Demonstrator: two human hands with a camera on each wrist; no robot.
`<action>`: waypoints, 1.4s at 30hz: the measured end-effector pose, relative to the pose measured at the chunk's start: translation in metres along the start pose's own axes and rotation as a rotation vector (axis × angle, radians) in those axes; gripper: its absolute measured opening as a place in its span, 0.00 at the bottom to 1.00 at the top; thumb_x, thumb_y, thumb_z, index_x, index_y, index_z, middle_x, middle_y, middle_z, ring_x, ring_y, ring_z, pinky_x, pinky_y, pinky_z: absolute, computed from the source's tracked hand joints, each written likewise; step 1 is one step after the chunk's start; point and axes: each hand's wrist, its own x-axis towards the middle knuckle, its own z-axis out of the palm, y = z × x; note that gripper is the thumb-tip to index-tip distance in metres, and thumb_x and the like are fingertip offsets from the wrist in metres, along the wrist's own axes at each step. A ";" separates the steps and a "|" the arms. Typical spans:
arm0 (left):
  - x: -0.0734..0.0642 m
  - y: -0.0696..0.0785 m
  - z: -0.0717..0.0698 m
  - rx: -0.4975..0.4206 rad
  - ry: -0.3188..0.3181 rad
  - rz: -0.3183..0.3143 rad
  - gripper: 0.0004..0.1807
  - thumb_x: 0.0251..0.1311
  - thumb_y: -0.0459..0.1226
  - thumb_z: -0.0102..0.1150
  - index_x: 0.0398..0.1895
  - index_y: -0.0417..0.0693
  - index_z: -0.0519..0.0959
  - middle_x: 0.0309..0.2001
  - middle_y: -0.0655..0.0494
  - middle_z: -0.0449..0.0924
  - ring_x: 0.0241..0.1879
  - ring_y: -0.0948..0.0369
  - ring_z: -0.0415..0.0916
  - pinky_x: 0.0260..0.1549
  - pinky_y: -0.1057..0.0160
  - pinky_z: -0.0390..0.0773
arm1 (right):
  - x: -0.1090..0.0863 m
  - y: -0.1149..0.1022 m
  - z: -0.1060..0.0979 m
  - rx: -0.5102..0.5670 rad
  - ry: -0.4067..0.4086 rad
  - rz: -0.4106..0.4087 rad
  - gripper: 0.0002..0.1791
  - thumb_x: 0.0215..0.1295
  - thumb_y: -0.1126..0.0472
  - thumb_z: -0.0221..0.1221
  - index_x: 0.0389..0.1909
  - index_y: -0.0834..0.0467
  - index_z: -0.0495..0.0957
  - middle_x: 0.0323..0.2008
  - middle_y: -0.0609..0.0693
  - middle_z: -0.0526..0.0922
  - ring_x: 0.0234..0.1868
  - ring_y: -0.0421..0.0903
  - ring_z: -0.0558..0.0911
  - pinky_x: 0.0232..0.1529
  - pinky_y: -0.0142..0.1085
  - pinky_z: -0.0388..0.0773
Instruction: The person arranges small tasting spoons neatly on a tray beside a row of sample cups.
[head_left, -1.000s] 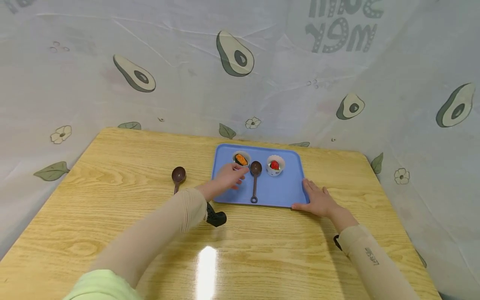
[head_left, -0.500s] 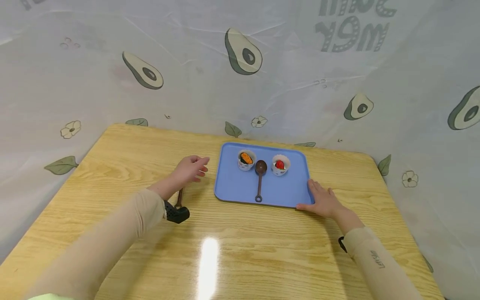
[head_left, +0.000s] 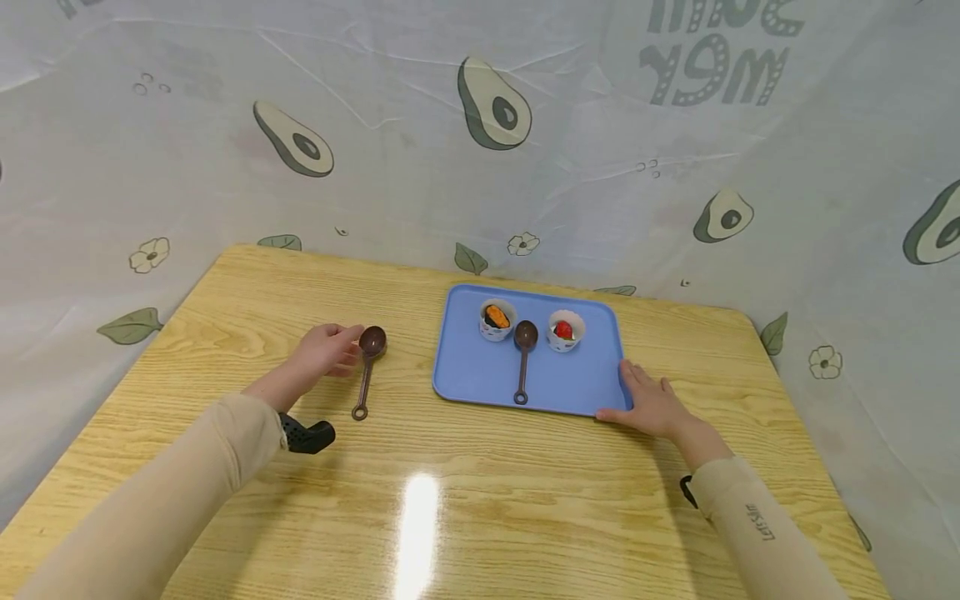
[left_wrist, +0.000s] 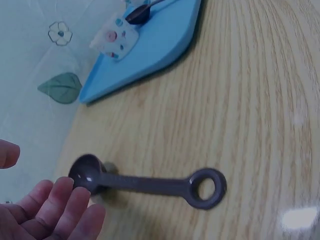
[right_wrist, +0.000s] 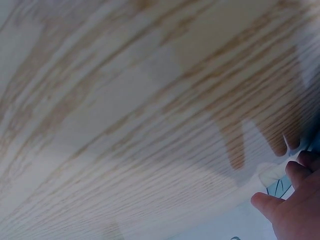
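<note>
My left hand (head_left: pixel 324 352) is just left of a brown measuring spoon (head_left: pixel 366 373) lying on the table. Its fingers (left_wrist: pixel 56 202) are loosely bent beside the spoon's bowl; whether they touch it I cannot tell. My right hand (head_left: pixel 651 403) rests at the right front corner of a blue tray (head_left: pixel 480 385), fingers spread along its edge. A second brown spoon (head_left: pixel 522 362) lies on the tray between two paper cups. The left cup (head_left: pixel 495 332) holds an orange-topped sushi piece (head_left: pixel 497 317); the right cup (head_left: pixel 564 343) holds something red (head_left: pixel 563 330).
The wooden table (head_left: pixel 510 500) ends at a pale curtain (head_left: pixel 405 183) printed with avocados, behind and to the sides. A gap of table separates the loose spoon from the tray's left edge.
My left hand has moved left, away from the tray by the left cup, across to the far side of the loose spoon. My right hand stays at the tray's corner.
</note>
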 end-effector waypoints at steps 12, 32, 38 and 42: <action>0.004 -0.020 -0.005 0.044 -0.071 -0.082 0.35 0.70 0.49 0.36 0.60 0.22 0.61 0.40 0.43 0.80 0.30 0.66 0.78 0.36 0.63 0.83 | -0.001 -0.002 -0.001 0.008 -0.004 -0.005 0.60 0.55 0.33 0.57 0.71 0.71 0.41 0.71 0.70 0.45 0.71 0.67 0.47 0.65 0.69 0.39; 0.015 -0.014 0.020 0.021 -0.058 -0.107 0.14 0.64 0.33 0.50 0.45 0.28 0.72 0.27 0.55 0.76 0.24 0.67 0.75 0.28 0.68 0.83 | 0.000 0.001 0.001 0.008 0.005 -0.006 0.60 0.54 0.32 0.56 0.71 0.70 0.40 0.71 0.69 0.45 0.71 0.66 0.47 0.65 0.68 0.40; 0.017 -0.013 0.023 0.041 -0.049 -0.105 0.12 0.63 0.32 0.50 0.44 0.28 0.71 0.25 0.55 0.74 0.23 0.67 0.73 0.26 0.68 0.82 | 0.001 0.002 0.002 0.007 0.001 -0.007 0.61 0.54 0.31 0.56 0.71 0.69 0.40 0.71 0.69 0.44 0.71 0.66 0.46 0.65 0.68 0.39; 0.017 -0.013 0.022 0.026 -0.067 -0.117 0.11 0.64 0.33 0.49 0.42 0.30 0.71 0.26 0.55 0.72 0.24 0.66 0.72 0.26 0.69 0.82 | 0.001 0.002 0.002 0.010 0.001 -0.005 0.61 0.54 0.31 0.56 0.71 0.70 0.40 0.71 0.69 0.44 0.71 0.66 0.46 0.66 0.68 0.39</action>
